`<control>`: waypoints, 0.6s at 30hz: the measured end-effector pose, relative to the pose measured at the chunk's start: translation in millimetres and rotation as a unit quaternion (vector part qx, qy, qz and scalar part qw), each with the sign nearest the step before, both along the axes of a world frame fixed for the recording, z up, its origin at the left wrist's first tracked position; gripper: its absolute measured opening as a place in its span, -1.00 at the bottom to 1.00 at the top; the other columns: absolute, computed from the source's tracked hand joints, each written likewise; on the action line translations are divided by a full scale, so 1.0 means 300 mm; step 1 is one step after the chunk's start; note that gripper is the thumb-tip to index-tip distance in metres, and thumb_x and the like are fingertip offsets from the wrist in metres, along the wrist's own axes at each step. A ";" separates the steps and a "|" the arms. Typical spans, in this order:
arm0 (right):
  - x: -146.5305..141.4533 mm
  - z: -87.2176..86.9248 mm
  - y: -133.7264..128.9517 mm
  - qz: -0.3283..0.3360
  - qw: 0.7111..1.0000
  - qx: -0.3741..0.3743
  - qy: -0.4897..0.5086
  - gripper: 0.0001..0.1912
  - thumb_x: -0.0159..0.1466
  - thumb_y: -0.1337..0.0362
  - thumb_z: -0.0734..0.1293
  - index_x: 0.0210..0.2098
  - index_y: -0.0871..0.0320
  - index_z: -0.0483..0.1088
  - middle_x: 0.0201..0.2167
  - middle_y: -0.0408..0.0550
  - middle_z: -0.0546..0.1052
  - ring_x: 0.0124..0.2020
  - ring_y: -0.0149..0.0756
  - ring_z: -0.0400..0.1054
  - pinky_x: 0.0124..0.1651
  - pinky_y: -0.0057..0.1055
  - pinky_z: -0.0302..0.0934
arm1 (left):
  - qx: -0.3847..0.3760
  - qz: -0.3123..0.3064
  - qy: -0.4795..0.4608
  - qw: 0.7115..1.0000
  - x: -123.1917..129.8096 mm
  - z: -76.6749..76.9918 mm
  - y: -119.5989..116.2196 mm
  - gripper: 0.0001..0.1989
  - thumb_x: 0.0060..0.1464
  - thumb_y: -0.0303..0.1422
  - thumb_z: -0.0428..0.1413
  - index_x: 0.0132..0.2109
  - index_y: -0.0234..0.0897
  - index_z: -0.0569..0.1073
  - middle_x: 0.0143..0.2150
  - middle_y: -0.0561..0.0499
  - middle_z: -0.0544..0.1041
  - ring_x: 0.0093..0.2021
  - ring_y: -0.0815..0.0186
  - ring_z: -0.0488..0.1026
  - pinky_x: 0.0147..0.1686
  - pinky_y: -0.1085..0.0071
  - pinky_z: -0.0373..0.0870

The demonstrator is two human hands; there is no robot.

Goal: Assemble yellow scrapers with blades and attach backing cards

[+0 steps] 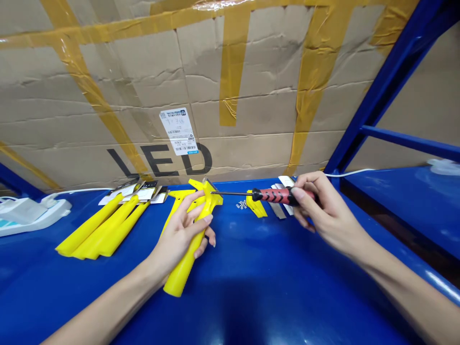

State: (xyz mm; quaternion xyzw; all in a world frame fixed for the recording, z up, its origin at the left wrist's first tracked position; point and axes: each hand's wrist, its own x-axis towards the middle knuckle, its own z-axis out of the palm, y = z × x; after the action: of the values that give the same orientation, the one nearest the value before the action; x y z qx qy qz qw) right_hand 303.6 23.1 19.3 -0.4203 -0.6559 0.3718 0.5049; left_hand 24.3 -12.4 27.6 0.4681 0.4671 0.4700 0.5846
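Observation:
My left hand [183, 225] is wrapped round the handle of a yellow scraper [186, 268], tilted with its head up and a metal blade edge showing at the top. My right hand [319, 203] grips the red and black handle of a screwdriver [275, 195]. Its shaft points left, and the tip meets the scraper's head. Partly hidden behind my left hand lies another yellow scraper-like piece [176, 203]. Small screws [241, 205] and yellow plastic pieces [257, 206] lie beneath the screwdriver, with grey blades [277, 210] and white cards [286, 182] beside them.
Several yellow handles with card labels [104, 227] lie at the left on the blue table [244, 297]. A white power strip [53, 211] with a plug stands at the far left. A taped cardboard box [266, 86] rises behind, and a blue metal frame [373, 96] stands right.

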 end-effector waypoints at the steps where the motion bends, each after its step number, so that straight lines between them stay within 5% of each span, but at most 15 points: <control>1: -0.001 -0.001 0.001 -0.031 0.999 -0.004 -0.014 -0.70 0.41 -0.07 0.24 -0.22 0.00 0.18 -0.61 -0.29 0.26 -0.69 -0.44 0.07 -0.63 -0.43 -0.02 | -0.002 -0.010 0.005 1.000 0.000 -0.001 -0.001 -0.22 0.11 -0.27 0.29 0.37 -0.18 0.10 -0.49 0.08 0.50 -0.69 0.44 0.34 -0.73 0.62 0.15; 3: 0.000 0.000 0.003 -0.033 0.999 -0.020 -0.012 -0.69 0.40 -0.10 0.23 -0.19 -0.01 0.19 -0.57 -0.26 0.32 -0.66 -0.41 0.16 -0.60 -0.41 0.08 | 0.000 -0.013 0.004 1.000 0.001 -0.003 -0.001 -0.23 0.12 -0.25 0.29 0.37 -0.17 0.11 -0.48 0.07 0.51 -0.70 0.45 0.33 -0.73 0.62 0.14; 6: 0.000 0.007 0.004 0.052 0.997 -0.032 0.038 -0.61 0.29 -0.04 0.38 -0.05 -0.06 0.19 -0.28 -0.13 0.48 -0.43 -0.26 0.42 -0.38 -0.27 0.35 | -0.001 0.010 -0.006 1.000 0.002 -0.004 0.002 -0.19 0.06 -0.28 0.33 0.36 -0.17 0.12 -0.46 0.11 0.48 -0.67 0.43 0.37 -0.74 0.63 0.14; 11: 0.000 0.003 0.006 -0.034 0.999 -0.007 -0.017 -0.68 0.39 -0.11 0.25 -0.22 -0.03 0.17 -0.63 -0.29 0.27 -0.71 -0.42 0.07 -0.62 -0.39 0.00 | -0.003 -0.018 0.018 1.000 -0.003 -0.018 0.005 -0.29 0.14 -0.27 0.27 0.34 -0.14 0.13 -0.44 0.05 0.52 -0.66 0.43 0.37 -0.72 0.61 0.17; 13: 0.007 0.000 0.008 -0.042 0.999 -0.018 -0.028 -0.68 0.41 -0.12 0.20 -0.20 -0.02 0.18 -0.60 -0.26 0.33 -0.68 -0.41 0.13 -0.60 -0.39 0.03 | -0.003 -0.027 0.028 0.999 -0.007 -0.024 0.005 -0.32 0.17 -0.27 0.24 0.33 -0.13 0.13 -0.44 0.03 0.53 -0.67 0.43 0.36 -0.72 0.61 0.17; 16: 0.013 0.003 0.008 0.055 0.998 -0.030 0.020 -0.66 0.35 -0.02 0.34 -0.04 -0.05 0.18 -0.40 -0.18 0.48 -0.45 -0.28 0.40 -0.38 -0.30 0.32 | 0.000 -0.017 0.032 0.999 -0.010 -0.023 0.002 -0.33 0.17 -0.29 0.23 0.33 -0.14 0.12 -0.47 0.05 0.52 -0.69 0.44 0.32 -0.72 0.62 0.16; 18: 0.011 0.005 0.008 0.082 0.996 -0.022 0.041 -0.65 0.33 0.04 0.38 -0.04 -0.06 0.17 -0.42 -0.21 0.45 -0.47 -0.29 0.39 -0.39 -0.30 0.32 | 0.005 -0.013 0.029 0.999 -0.010 -0.017 -0.001 -0.32 0.16 -0.29 0.24 0.33 -0.16 0.12 -0.47 0.05 0.52 -0.67 0.42 0.34 -0.73 0.62 0.16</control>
State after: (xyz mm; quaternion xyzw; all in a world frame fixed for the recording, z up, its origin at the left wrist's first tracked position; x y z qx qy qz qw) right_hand 307.0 25.4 20.8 -0.3608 -0.6584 0.4434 0.4896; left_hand 21.4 -12.8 22.4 0.4903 0.4757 0.4507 0.5746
